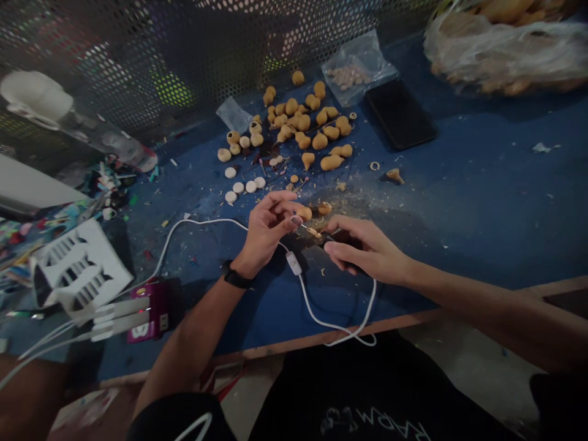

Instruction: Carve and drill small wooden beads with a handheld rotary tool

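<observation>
1. Here, the left hand pinches a small tan gourd at its fingertips, above the blue table; the grip is closed on it.
2. The right hand is also closed, wrapped around the dark handle of a thin power tool with a brass-coloured collar.
3. The tool's shaft slants leftward and slightly away from the person, its tip by the near side of the gourd. Whether the two touch, I cannot tell. The gourd lies left of the right hand and a little farther from the body; the left hand is the nearer one. Its long axis is hard to judge, with fingers partly around it.
4. Just beyond the fingers lies an opened gourd; farther off is a pile of gourds, with white discs to its left.
5. A white cord with an inline switch loops below the hands.
6. Pale letters on the black shirt appear upside down, perhaps "RARM". No brand is legible on the purple adapter or black phone.
</observation>
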{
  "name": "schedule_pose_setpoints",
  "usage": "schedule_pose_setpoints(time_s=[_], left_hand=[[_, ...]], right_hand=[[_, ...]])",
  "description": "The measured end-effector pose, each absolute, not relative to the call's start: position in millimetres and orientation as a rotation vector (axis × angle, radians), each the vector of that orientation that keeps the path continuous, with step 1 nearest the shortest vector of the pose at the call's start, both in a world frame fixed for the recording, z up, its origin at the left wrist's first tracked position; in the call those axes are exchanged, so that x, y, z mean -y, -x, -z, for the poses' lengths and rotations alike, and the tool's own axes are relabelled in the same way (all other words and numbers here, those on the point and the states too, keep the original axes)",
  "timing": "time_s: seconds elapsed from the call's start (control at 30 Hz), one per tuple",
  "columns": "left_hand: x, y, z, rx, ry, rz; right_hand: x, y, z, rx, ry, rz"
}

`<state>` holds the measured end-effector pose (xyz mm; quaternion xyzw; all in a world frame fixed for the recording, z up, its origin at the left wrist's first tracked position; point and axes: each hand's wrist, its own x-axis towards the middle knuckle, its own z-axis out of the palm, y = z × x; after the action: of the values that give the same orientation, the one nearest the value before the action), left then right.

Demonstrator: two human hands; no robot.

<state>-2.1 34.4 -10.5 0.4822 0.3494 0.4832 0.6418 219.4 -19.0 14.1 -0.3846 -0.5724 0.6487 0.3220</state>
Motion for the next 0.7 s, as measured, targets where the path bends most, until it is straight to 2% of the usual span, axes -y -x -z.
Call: schedule_pose_setpoints(time_s=[0.7], left_hand=[[-34.8,3.9,12.9,-0.769,-1.11,-1.084]], right_hand=[[19.0,-218.9,-14.5,1.536,1.004,-1.692]])
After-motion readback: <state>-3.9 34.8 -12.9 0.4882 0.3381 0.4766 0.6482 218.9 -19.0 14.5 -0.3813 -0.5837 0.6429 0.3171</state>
